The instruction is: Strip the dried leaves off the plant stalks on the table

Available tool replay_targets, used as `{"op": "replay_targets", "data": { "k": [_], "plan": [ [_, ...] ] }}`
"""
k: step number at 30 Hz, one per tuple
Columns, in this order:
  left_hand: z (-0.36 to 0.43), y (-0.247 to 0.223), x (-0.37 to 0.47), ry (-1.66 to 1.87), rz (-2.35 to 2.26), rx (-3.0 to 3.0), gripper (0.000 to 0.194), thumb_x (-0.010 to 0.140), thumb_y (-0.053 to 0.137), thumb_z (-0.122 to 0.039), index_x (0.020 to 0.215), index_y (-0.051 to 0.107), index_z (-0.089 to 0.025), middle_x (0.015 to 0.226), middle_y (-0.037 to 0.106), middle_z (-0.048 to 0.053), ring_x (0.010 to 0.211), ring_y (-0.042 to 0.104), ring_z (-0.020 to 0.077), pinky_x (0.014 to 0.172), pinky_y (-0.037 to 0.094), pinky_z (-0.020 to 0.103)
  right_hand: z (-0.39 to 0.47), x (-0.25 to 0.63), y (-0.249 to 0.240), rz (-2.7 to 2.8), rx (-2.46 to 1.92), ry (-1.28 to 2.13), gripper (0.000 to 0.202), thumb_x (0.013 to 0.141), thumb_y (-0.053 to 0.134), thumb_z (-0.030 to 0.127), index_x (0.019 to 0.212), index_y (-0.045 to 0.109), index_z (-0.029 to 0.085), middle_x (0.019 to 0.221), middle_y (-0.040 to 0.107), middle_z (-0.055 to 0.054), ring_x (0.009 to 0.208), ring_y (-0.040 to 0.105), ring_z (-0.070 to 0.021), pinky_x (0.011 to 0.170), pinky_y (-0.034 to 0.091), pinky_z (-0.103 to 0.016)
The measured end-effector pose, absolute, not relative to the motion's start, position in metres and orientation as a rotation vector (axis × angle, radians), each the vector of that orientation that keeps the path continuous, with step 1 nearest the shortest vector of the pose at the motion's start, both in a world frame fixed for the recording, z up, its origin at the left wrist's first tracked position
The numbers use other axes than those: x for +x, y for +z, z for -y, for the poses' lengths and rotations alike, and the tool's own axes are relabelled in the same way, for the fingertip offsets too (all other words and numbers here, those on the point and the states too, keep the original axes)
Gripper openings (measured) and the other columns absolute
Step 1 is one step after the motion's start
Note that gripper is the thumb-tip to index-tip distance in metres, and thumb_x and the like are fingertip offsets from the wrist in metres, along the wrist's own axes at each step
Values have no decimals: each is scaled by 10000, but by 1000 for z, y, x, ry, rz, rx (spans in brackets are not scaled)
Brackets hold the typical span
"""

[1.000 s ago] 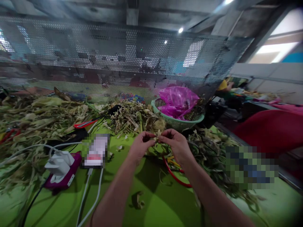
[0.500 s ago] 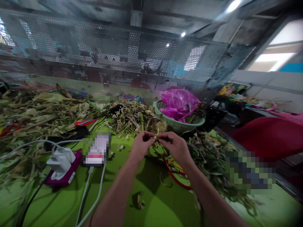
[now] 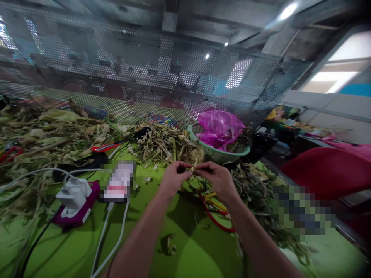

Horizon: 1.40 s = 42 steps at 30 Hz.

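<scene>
Between my fingertips is a small, pale dried plant piece point(image 3: 195, 163), with a short bit sticking up. My left hand point(image 3: 174, 178) pinches it from one side and my right hand point(image 3: 218, 180) from the other, so the fingers nearly meet. Its exact shape is partly hidden by the fingers. Below my right hand lie red-handled and yellow-handled tools point(image 3: 213, 214), partly covered by the wrist. Just beyond the hands is a heap of dried leaf scraps point(image 3: 158, 144). A loose curled scrap point(image 3: 171, 245) rests on the green table point(image 3: 145, 247) between my forearms.
A green basket point(image 3: 222, 154) with a purple plastic bag point(image 3: 220, 127) stands behind. Dried leaves point(image 3: 43, 143) cover the left. A red cutter point(image 3: 106, 148), a blurred phone point(image 3: 118, 181) and a purple power strip point(image 3: 77, 216) with cables lie left. Plant strands point(image 3: 257, 200) lie right.
The fingertips have shifted slightly around the dried plant piece, and a pale end now shows above them. Both hands keep pinching it in nearly the same place.
</scene>
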<state>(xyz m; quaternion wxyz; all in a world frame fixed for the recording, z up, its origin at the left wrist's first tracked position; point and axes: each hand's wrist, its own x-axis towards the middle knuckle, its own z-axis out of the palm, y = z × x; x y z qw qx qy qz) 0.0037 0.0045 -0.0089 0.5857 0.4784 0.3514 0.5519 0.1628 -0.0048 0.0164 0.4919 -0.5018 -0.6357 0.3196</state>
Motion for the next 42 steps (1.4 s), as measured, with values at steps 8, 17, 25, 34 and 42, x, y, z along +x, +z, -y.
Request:
{"op": "replay_targets", "data": {
  "k": [8,17,25,34,42],
  "plan": [
    [-5,-12,6,1275,-831,1118,243,624,734,-217,831,638,-132,756,642,31,705,562,127,679,430,253,11,157,23,1790,-1235,392,138,771,631,307,816,717,209,789,661,-47,750,608,-193,708,475,-318],
    [-6,-14,6,1341,-788,1094,317,639,745,-308,871,598,-150,810,626,32,754,568,125,712,453,251,15,156,20,1741,-1284,306,148,791,607,328,839,675,206,774,689,-26,699,626,-184,674,483,-286],
    [-4,-11,5,1339,-851,1168,284,628,745,-304,814,601,-145,743,605,12,721,552,121,684,435,245,19,153,24,1870,-1259,185,118,814,578,268,822,684,219,809,699,-39,758,647,-200,722,485,-309],
    [-2,-8,9,1340,-820,1125,160,662,692,-248,741,590,-154,695,598,0,680,533,115,658,417,237,20,152,28,1943,-1246,139,174,771,618,213,944,609,210,891,667,-44,748,635,-183,715,490,-295],
    [-5,-15,12,1348,-834,1159,117,686,649,-221,734,560,-162,693,580,-6,673,520,114,645,413,237,20,151,22,1953,-1280,75,130,767,580,167,892,589,200,847,626,-42,782,599,-189,738,448,-298]
  ]
}}
